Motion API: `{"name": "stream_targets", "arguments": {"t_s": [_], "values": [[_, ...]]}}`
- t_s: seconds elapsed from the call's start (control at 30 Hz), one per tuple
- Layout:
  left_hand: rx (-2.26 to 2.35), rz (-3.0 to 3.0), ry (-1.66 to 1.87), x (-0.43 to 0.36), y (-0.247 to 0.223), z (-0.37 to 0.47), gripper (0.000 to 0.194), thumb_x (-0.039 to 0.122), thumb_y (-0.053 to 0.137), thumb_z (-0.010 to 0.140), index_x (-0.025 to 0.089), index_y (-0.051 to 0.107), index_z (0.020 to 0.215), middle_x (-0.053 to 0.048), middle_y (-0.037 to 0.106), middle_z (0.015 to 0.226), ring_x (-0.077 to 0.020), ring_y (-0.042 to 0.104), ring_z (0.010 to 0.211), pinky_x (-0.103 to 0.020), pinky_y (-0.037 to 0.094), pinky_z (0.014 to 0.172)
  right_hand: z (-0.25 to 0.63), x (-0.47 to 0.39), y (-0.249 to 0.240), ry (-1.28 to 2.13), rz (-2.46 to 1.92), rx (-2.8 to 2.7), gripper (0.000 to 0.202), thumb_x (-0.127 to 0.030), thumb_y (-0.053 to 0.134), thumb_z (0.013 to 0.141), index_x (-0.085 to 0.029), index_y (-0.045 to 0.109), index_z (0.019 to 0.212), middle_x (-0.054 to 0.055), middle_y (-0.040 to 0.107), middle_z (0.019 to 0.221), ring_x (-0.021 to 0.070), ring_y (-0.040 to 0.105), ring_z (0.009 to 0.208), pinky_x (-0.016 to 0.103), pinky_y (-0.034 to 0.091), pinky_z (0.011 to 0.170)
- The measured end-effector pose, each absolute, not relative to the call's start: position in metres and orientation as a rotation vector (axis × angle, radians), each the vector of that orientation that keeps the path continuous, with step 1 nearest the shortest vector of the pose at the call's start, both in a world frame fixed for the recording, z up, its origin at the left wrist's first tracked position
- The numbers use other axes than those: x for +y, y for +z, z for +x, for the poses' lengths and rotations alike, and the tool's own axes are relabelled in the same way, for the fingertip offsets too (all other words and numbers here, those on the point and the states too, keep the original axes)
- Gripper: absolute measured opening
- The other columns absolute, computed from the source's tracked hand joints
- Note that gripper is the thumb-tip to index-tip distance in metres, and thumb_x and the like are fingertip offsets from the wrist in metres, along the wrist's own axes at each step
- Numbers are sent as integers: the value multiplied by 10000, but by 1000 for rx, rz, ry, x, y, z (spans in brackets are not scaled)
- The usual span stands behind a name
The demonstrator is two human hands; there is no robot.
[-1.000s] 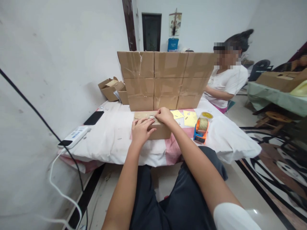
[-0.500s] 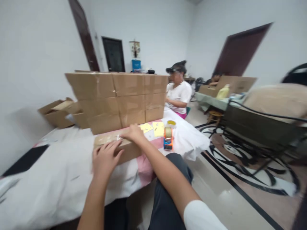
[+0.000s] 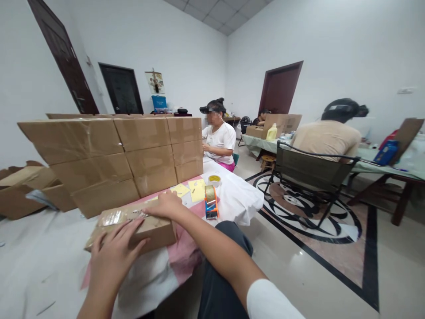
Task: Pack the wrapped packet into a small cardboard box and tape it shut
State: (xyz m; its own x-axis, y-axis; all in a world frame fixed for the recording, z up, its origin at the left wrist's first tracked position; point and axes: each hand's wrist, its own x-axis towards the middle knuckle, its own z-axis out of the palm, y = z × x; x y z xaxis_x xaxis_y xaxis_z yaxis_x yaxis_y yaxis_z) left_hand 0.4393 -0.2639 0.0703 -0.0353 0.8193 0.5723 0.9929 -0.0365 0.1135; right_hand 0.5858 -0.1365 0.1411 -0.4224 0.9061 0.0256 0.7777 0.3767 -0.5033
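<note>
A small closed cardboard box (image 3: 156, 232) lies before me on the table, with shiny clear tape (image 3: 111, 217) along its top. My left hand (image 3: 116, 248) rests open over the near left part of the box, fingers spread. Across the right end of the top lies my right hand (image 3: 166, 206), its fingers bent and closed on the box; the far fingertips are hidden. A crumpled, pale strip shows close to its thumb. Right of the box stands an orange and blue tape dispenser (image 3: 211, 203) with a tape roll in it.
Behind the box rises a wall of stacked cardboard boxes (image 3: 149, 166). Yellow paper sheets (image 3: 197, 190) and a tape roll (image 3: 214, 179) lie at right. Open cartons (image 3: 20, 195) are at far left. A person in white (image 3: 221, 139) sits beyond; another sits in a folding chair (image 3: 305, 166).
My view has swung to the right, so the boxes appear further left and the person in the chair shows fully. Both hands stay on the box.
</note>
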Motion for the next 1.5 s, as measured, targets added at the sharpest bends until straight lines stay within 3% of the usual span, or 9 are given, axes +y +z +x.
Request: {"name": "stream_targets", "arguments": {"t_s": [0.1,0.17,0.43,0.53,0.7,0.83,1.03,1.27,1.5], "values": [[-1901,-1929,-772,-265,69,439,515,525,394,902,467,503,1402,16,678,1332,-297,540,1310,-546,296,1107,601,-137,137,611,-1385,-2349,748,-728,641,729,-133,670,1183,235,589,1329,415,543,1258,505,491,985],[-1886,-1930,-817,-266,70,441,532,535,400,890,512,461,1418,52,681,1323,-295,550,1299,-548,290,1116,610,-133,128,593,-1314,-2339,679,-685,638,768,-133,667,1164,221,611,1289,385,582,1203,473,499,964],[-1906,-1899,-735,-269,80,453,465,461,422,936,262,621,1306,-105,670,1329,-326,543,1295,-547,263,1116,656,-113,105,609,-1166,-2193,299,-378,508,993,-187,674,1153,44,733,1142,148,668,992,216,485,842],[-1894,-1889,-708,-269,79,454,466,448,443,954,225,594,1334,-117,655,1351,-331,525,1313,-542,254,1108,687,-81,123,508,-1365,-2088,272,-286,485,975,-145,712,1026,79,750,1047,169,673,956,233,482,823],[-1843,-1899,-707,-268,73,448,482,465,475,960,282,531,1402,-72,634,1392,-301,538,1318,-513,269,1102,726,6,150,313,-1562,-1996,386,-201,377,946,-105,703,1131,117,739,1083,186,670,1009,268,472,871],[-1849,-1872,-743,-263,66,443,548,487,519,932,393,446,1467,-3,606,1424,-296,565,1291,-519,285,1094,725,63,134,303,-1582,-2240,307,-94,545,827,-132,750,1052,104,761,1047,179,679,964,241,463,864],[-1817,-1861,-755,-254,62,440,763,479,584,879,472,233,1557,18,643,1372,-323,611,1210,-547,299,1054,703,112,93,312,-1543,-2718,426,21,670,683,-214,754,1027,94,705,1226,190,657,986,251,440,823],[-1496,-1809,-816,-245,62,432,674,404,729,796,274,547,1432,-11,741,1204,-300,664,1008,-474,340,961,677,137,80,357,-1452,-3003,140,-44,663,754,-167,713,795,100,736,1047,225,642,995,286,394,826],[-1453,-1827,-855,-246,62,432,595,391,715,828,179,607,1373,-57,738,1209,-312,657,1005,-483,342,855,670,106,104,456,-1400,-2712,151,-119,530,894,-124,662,822,138,720,938,195,613,874,277,404,766]]}}
